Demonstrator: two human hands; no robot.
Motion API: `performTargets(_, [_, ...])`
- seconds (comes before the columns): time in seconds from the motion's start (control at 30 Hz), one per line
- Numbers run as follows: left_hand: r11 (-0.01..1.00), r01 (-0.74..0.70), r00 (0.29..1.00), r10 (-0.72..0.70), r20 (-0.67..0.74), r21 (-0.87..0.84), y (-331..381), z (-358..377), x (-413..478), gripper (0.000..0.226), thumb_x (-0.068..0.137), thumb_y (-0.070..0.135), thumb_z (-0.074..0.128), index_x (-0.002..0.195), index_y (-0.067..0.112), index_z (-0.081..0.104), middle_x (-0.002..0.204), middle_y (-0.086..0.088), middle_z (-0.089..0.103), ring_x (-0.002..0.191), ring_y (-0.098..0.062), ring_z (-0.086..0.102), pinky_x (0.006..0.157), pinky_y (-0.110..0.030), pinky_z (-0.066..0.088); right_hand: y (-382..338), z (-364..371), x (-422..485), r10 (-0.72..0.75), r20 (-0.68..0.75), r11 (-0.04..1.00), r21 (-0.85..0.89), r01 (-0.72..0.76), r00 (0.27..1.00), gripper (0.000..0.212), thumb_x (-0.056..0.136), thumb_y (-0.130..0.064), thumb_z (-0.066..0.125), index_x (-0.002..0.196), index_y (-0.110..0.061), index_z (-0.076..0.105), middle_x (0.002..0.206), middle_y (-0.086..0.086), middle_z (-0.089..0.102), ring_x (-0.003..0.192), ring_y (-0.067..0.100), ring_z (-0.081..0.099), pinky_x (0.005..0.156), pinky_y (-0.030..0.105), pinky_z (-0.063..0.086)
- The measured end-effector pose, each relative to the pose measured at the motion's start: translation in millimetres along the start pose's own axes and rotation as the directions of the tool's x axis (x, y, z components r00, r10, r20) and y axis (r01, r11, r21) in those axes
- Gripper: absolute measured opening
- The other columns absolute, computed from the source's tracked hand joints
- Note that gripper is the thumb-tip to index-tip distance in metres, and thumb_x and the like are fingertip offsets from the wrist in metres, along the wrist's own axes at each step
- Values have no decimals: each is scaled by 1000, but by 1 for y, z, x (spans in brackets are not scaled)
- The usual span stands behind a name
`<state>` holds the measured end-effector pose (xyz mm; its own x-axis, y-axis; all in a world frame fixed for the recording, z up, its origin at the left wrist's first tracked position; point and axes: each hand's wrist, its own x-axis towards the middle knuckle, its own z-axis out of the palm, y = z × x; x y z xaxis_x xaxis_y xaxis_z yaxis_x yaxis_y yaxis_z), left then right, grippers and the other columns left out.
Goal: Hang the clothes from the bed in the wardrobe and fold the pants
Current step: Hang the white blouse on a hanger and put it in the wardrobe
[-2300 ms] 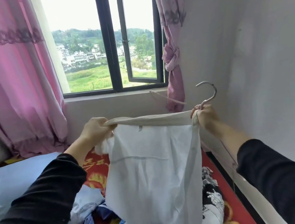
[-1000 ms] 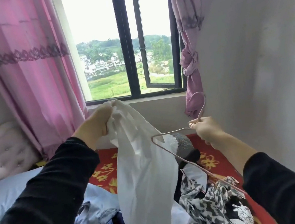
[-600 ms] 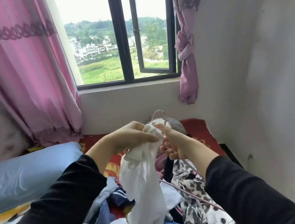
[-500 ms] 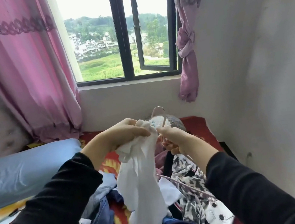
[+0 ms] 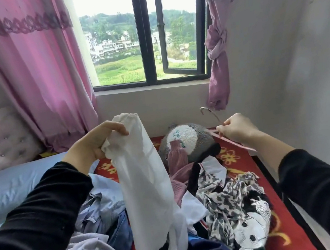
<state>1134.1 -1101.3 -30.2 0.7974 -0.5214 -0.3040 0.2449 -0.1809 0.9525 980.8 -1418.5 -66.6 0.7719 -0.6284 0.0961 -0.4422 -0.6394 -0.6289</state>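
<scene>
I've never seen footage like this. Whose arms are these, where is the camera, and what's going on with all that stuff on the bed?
There is no machine here: a person wears a wide-angle camera on the head, so you look forward and down along their own black-sleeved arms. The left hand grips a white garment by its top, letting it hang over the bed. The right hand holds a thin pink hanger, apart from the garment. On the red patterned bedcover lie a heap of clothes, including denim and a black-and-white print, a plush toy and a blue pillow. A window with pink curtains is behind.
</scene>
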Motion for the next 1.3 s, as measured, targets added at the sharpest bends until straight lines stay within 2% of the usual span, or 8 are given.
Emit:
performTargets(0.17, [999, 30, 996, -28, 80, -19, 2, -12, 0, 42, 31, 14, 76, 71, 4, 70, 63, -10, 63, 51, -24, 61, 47, -26, 49, -20, 17, -21, -30, 35, 896, 444, 12, 999, 23, 88, -24, 63, 72, -10, 72, 47, -6, 46, 44, 10, 37, 45, 25, 30])
performTargets(0.43, [960, 70, 995, -49, -82, 270, 8, -17, -13, 47, 53, 12, 62, 100, 8, 65, 77, -13, 59, 58, -27, 56, 47, -28, 45, -38, 34, -38, -179, 102, 653, 756, 41, 979, 46, 101, -32, 44, 65, -7, 59, 47, 1, 28, 31, 10, 22, 33, 19, 16])
performTargets(0.57, [927, 28, 983, 42, -179, 375, -4, -22, -13, 43, 75, 8, 49, 114, 23, 60, 89, -10, 56, 64, -23, 55, 46, -23, 41, -11, 32, -29, -196, 296, 433, 881, -188, 935, 47, 98, -35, 47, 57, -13, 53, 44, -5, 23, 33, 9, 16, 39, 13, 10])
performTargets(0.7, [914, 35, 975, 57, -214, 403, -11, -15, -14, 43, 76, 5, 50, 117, 13, 58, 88, -12, 55, 69, -25, 55, 49, -23, 40, 13, 49, -34, -213, 501, 605, 742, -290, 839, 48, 96, -34, 48, 52, -16, 52, 47, -4, 22, 35, 9, 16, 38, 13, 10])
performTargets(0.8, [910, -21, 992, 70, -103, 413, -4, 0, -19, 41, 67, 6, 54, 107, 2, 58, 84, -13, 48, 65, -24, 48, 55, -25, 33, 8, 62, -45, -263, 524, 769, 621, -152, 810, 48, 98, -28, 48, 54, -14, 57, 48, -2, 25, 36, 10, 19, 37, 16, 13])
performTargets(0.9, [876, -112, 992, 76, 97, 469, 6, 23, -25, 20, 58, 9, 57, 77, 8, 50, 62, -6, 42, 46, -14, 39, 43, -19, 30, -16, 70, -56, -355, 445, 764, 645, -19, 822, 46, 100, -26, 46, 67, -1, 66, 47, 1, 29, 37, 12, 21, 36, 19, 16])
performTargets(1.07, [472, -204, 977, 159, 145, 858, 0, 47, -23, 11, 73, 12, 65, 74, 15, 54, 57, 2, 45, 41, -10, 41, 39, -21, 35, -56, 72, -60, -425, 270, 602, 797, 47, 864, 25, 104, -21, 38, 84, -9, 49, 49, 1, 32, 33, 6, 25, 31, 14, 21])
performTargets(1.3, [22, -285, 850, 469, 242, 958, -15, 60, -15, 17, 94, 44, 54, 100, 34, 66, 94, 3, 44, 78, -23, 53, 61, -30, 32, -63, 77, -63, -443, 225, 523, 851, 46, 868, 7, 86, -17, 44, 87, -10, 42, 56, 1, 50, 43, 9, 39, 38, 17, 29])
